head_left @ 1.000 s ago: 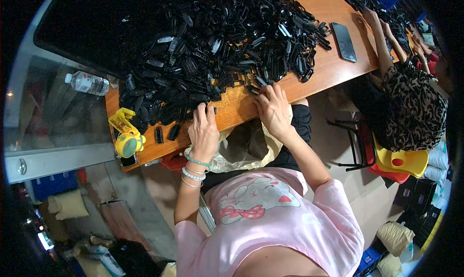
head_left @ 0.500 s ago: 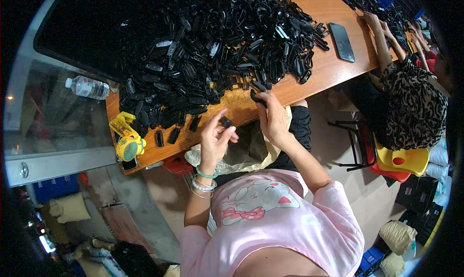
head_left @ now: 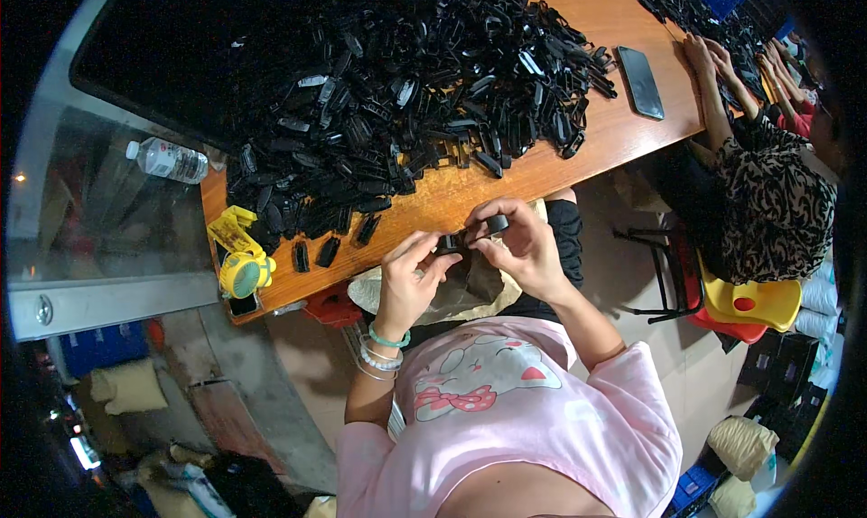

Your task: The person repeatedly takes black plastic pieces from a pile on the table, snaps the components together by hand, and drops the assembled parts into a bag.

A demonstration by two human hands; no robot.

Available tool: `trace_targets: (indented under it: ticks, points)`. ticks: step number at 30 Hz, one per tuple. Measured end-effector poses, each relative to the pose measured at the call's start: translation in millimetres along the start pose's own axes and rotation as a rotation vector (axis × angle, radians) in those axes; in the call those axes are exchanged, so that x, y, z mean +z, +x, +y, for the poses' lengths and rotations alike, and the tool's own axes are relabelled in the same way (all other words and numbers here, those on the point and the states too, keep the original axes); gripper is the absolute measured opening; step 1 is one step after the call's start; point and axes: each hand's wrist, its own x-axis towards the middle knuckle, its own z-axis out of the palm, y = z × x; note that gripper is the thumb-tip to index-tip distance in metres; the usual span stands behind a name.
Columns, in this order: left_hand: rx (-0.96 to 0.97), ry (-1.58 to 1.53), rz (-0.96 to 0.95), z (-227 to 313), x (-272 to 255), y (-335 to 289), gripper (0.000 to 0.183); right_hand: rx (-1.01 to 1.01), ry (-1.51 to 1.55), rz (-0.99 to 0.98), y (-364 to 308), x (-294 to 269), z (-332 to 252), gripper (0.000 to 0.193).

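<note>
My left hand [head_left: 414, 279] pinches a small black plastic part [head_left: 446, 243] between thumb and fingers. Close against it, my right hand [head_left: 531, 258] is closed on a small dark rounded piece [head_left: 497, 222], whose exact kind is too small to tell. The two hands meet just off the near edge of the wooden table [head_left: 433, 197], above an open pale bag [head_left: 515, 298] at my lap. Beyond them spreads a large heap of black plastic parts [head_left: 361, 130]. Several single black parts [head_left: 328, 252] lie apart from the heap, near the table's left front edge.
A yellow handheld fan [head_left: 242, 270] stands at the table's left corner, with a water bottle [head_left: 167, 160] behind it. A phone [head_left: 640, 83] rests on the right part of the table. A co-worker's hands [head_left: 709, 57] are farther right, near a yellow and red chair [head_left: 750, 301].
My right hand has come back from the heap's edge toward me with a dark piece. It now meets my left hand, which has turned inward with its black part.
</note>
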Motion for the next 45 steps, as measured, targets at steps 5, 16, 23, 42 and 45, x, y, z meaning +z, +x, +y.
trace_targets:
  ticks: [5, 16, 23, 42, 45]
  points:
    - [0.016, 0.009, -0.001, 20.1, -6.3, 1.4, 0.022, 0.029, -0.163, -0.1, -7.8, -7.8, 4.6, 0.027]
    - [0.118, 0.157, 0.01, 25.1, -12.9, -1.5, 0.025, -0.14, -0.557, -0.226, -6.5, -6.5, -0.2, 0.032]
    - [0.219, 0.249, -0.004, 34.0, -13.5, 4.0, 0.02, -0.389, -0.873, -0.261, -12.8, -3.1, 1.9, 0.044]
    - [-0.349, -0.774, 0.069, -2.4, 2.6, -1.0, 0.026, 0.195, -0.407, -0.095, 10.6, 3.9, 10.9, 0.018]
    - [-0.491, -1.153, 0.279, -38.2, -12.9, -3.0, 0.037, -0.212, -1.031, 0.164, 37.9, -7.9, 40.1, 0.019]
